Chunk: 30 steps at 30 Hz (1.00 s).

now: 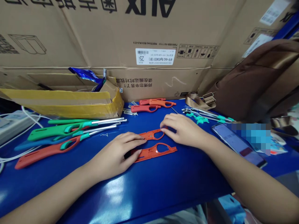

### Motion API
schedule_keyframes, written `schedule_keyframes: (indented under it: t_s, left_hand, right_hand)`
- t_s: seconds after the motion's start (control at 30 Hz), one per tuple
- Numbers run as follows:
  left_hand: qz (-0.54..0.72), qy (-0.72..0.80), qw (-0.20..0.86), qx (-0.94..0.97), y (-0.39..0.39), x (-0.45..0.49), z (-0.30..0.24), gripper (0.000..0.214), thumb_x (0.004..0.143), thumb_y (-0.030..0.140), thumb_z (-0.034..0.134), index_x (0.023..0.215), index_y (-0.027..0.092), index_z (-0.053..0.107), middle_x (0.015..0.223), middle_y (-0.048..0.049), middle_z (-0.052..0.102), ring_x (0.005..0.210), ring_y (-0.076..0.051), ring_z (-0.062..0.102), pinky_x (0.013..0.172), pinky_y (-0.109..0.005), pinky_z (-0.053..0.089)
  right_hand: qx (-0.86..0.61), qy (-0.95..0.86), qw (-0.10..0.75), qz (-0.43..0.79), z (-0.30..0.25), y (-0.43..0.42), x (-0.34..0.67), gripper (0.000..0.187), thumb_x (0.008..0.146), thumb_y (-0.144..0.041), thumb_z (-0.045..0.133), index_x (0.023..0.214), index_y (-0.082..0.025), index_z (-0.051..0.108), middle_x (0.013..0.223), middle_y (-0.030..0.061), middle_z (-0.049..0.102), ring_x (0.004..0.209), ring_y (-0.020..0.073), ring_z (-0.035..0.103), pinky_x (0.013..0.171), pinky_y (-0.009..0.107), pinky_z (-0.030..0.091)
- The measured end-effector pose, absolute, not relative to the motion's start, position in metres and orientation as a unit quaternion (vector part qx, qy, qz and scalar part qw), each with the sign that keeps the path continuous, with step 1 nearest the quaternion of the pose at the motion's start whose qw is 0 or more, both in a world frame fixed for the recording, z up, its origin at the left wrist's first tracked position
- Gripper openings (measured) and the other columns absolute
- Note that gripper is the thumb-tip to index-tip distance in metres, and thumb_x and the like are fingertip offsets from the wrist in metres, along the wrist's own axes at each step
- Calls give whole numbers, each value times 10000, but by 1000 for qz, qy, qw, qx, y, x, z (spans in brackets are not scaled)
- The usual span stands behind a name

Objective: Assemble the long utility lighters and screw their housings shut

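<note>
Two orange lighter shell halves lie side by side on the blue table, inner faces up. The far shell half (150,135) has a trigger loop at its right end, and the near shell half (153,152) shows ribs and a similar loop. My left hand (116,152) covers their left ends, fingers on the far half and thumb on the near one. With fingertips pinched together, my right hand (184,129) holds the tip of the far half by its loop. Whether a small part sits between those fingertips is hidden.
Long-necked lighters (53,132) in green, blue and red lie at left, before a yellow-taped carton (93,104). Red and orange shells (144,108) lie behind. Metal rods with teal pieces (202,119), a phone (238,144) and a brown bag (252,84) are at right.
</note>
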<state>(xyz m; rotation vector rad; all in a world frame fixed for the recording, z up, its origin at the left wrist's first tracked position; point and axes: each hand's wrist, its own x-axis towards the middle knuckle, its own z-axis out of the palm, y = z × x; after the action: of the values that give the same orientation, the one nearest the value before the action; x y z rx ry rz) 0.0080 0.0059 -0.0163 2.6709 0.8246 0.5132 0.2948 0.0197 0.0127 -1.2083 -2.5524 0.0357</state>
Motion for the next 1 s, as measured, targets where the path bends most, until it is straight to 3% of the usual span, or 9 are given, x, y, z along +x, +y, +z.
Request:
schedule_keyframes:
  t_s: [0.17,0.3,0.47,0.67,0.77,1.0]
  left_hand:
    - [186,290,128,930,7,9,-15,369,987,219,536,1339,258,641,1313,-69,681,1210,-254,617,1035,-442,502]
    - [203,290,132,926,3,8,-12,341,999,229,530,1316,258,653,1267,-67,699,1171,-250,625,1006,-421,501]
    - [227,252,122,933,2,8,-11,314,995,184,536,1271,252,669,1237,-56,711,1153,-234,622,997,-394,484]
    - [213,233,128,940,0,8,-8,285,995,206,561,1254,250,669,1188,-52,720,1100,-214,637,958,-369,510]
    - [194,226,153,942,-2,9,-7,308,998,232,567,1295,249,646,1224,-53,711,1130,-202,642,985,-348,527]
    - [161,239,133,948,-1,10,-9,351,997,330,577,1333,247,639,1342,-60,684,1234,-234,637,1065,-401,534]
  right_hand:
    - [-635,-751,156,-90,36,33,333,117,922,-241,582,962,-212,689,1075,87,700,1057,282,640,881,387,482]
    - [-766,-628,104,-88,39,47,379,203,876,-176,555,998,-198,715,1108,129,680,1022,299,657,840,396,502]
    - [-836,-548,19,-32,25,60,413,264,771,-151,696,1029,-177,744,1112,172,670,1010,337,671,800,411,527]
    - [-864,-502,-37,11,18,66,414,323,963,-335,656,1247,-182,641,1287,115,635,1108,254,650,911,442,569]
    - [-872,-488,-39,13,19,67,412,378,991,-378,625,1314,-184,596,1316,98,624,1101,233,652,923,458,576]
    - [-874,-485,26,-27,20,65,412,187,800,-212,718,984,-181,706,1212,196,653,1194,407,607,908,518,520]
